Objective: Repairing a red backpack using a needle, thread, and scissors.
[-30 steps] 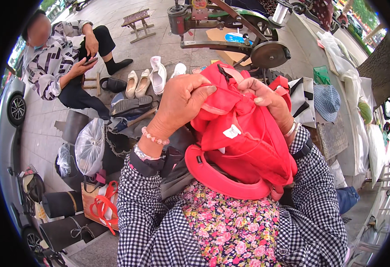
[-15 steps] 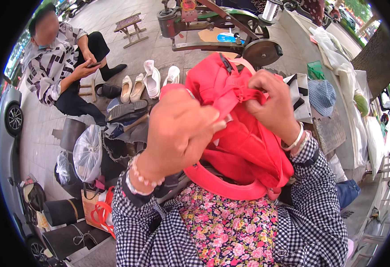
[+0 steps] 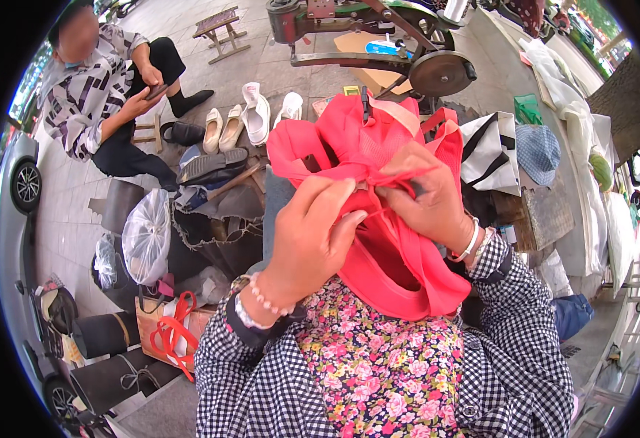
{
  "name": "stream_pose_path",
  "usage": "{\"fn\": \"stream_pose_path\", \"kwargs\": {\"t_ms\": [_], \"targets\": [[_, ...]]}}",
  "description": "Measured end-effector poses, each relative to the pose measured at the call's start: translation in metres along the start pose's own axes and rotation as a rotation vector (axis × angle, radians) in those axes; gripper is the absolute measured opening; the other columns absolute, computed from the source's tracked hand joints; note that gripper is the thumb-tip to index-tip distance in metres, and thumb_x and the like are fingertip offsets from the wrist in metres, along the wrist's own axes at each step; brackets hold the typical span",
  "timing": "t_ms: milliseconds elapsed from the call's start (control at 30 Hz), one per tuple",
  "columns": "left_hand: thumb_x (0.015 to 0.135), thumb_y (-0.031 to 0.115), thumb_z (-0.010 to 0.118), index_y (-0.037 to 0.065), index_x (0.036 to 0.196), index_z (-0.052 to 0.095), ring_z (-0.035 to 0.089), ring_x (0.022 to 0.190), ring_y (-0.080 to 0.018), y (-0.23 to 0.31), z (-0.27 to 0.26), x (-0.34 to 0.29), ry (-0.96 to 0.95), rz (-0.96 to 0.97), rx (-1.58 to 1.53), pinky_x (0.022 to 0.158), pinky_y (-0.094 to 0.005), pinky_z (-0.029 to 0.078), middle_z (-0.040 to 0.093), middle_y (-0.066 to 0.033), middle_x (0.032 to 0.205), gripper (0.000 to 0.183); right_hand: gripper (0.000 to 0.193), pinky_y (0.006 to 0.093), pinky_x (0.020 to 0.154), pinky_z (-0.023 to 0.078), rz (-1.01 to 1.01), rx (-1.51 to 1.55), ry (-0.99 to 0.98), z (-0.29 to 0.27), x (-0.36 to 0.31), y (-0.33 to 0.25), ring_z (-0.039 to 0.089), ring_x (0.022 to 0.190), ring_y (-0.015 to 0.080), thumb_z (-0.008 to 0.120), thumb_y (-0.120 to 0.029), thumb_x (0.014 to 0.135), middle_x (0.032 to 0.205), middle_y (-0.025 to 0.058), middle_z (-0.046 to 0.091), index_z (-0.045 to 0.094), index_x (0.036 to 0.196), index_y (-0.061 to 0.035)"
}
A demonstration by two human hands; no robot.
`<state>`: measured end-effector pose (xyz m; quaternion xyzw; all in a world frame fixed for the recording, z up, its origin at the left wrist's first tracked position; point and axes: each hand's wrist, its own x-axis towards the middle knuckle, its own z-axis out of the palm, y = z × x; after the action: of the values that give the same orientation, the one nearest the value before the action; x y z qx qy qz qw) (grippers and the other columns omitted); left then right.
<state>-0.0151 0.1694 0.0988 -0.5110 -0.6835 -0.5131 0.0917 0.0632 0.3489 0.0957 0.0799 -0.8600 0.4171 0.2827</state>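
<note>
A coral-red fabric bag (image 3: 429, 270) with straps and a black clip lies bunched over my lap. My left hand (image 3: 305, 241) is at its near left side, fingers bent and gripping the gathered red cloth near the middle. From the other side my right hand (image 3: 433, 201) pinches a red strap between thumb and fingers, close to the left fingertips. Exactly what lies between the fingertips is partly hidden by folds. Below the bag, a floral apron (image 3: 378, 350) covers my lap.
Shoes (image 3: 255, 115) stand beyond the bag. A sewing machine (image 3: 378, 55) is at the far side. At far left a seated person (image 3: 108, 95) holds a phone. Left are a clear plastic bag (image 3: 147, 237) and dark rolls (image 3: 104, 339); a blue hat (image 3: 537, 155) lies right.
The bag has been lowered and spread wider, its openings now showing. My left hand has moved down and turned; my right hand has shifted slightly down, still on the bag.
</note>
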Motion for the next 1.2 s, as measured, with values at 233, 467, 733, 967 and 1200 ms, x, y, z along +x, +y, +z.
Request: {"fn": "stream_pose_path", "kwargs": {"t_ms": [233,467,733,967,1200], "targets": [[0.069,-0.005,0.064,-0.001,0.092,0.059,0.059,0.067,-0.0269,-0.029,0.011,-0.009,0.006,0.169,0.039,0.056,-0.0324,0.047,0.058,-0.0126,0.080,0.024,0.021,0.0307,0.066,0.046,0.050,0.159,-0.248,-0.007,-0.002,-0.008,0.057,0.074,0.0215,0.052,0.006,0.074,0.084,0.0100,0.057,0.060,0.093,0.0003],[0.069,-0.009,0.060,-0.002,0.086,0.057,0.062,0.077,-0.0294,-0.036,0.013,-0.022,0.032,0.149,-0.070,0.065,-0.0328,0.051,0.061,-0.0162,0.091,0.019,0.040,0.0323,0.080,0.046,0.064,0.039,-0.321,-0.017,0.032,0.013,0.057,0.092,0.0254,0.049,0.009,0.077,0.106,0.0146,0.054,0.052,0.115,-0.0016],[0.070,-0.010,0.058,0.000,0.085,0.058,0.060,0.077,-0.0264,-0.032,0.005,-0.029,-0.003,0.034,-0.200,0.066,-0.0299,0.049,0.059,-0.0135,0.088,0.018,0.018,0.0333,0.071,0.046,-0.063,-0.102,-0.463,-0.013,0.040,0.033,0.056,0.081,0.0274,0.056,0.005,0.073,0.083,0.0113,0.055,0.056,0.090,-0.0005],[0.071,-0.008,0.059,0.000,0.084,0.059,0.061,0.076,-0.0258,-0.023,-0.006,-0.030,0.007,0.013,-0.224,0.066,-0.0294,0.050,0.060,-0.0132,0.086,0.016,0.017,0.0311,0.070,0.045,-0.023,-0.052,-0.366,-0.008,0.033,0.034,0.056,0.078,0.0250,0.057,0.004,0.073,0.081,0.0093,0.055,0.057,0.089,0.0000],[0.069,-0.005,0.064,-0.003,0.083,0.060,0.062,0.071,-0.0262,0.008,-0.019,-0.028,-0.077,0.094,-0.234,0.063,-0.0305,0.051,0.061,-0.0149,0.085,0.015,0.015,0.0293,0.071,0.044,-0.081,-0.091,-0.269,-0.023,0.033,0.021,0.055,0.079,0.0220,0.056,0.005,0.075,0.084,0.0086,0.056,0.057,0.089,-0.0003]]}}
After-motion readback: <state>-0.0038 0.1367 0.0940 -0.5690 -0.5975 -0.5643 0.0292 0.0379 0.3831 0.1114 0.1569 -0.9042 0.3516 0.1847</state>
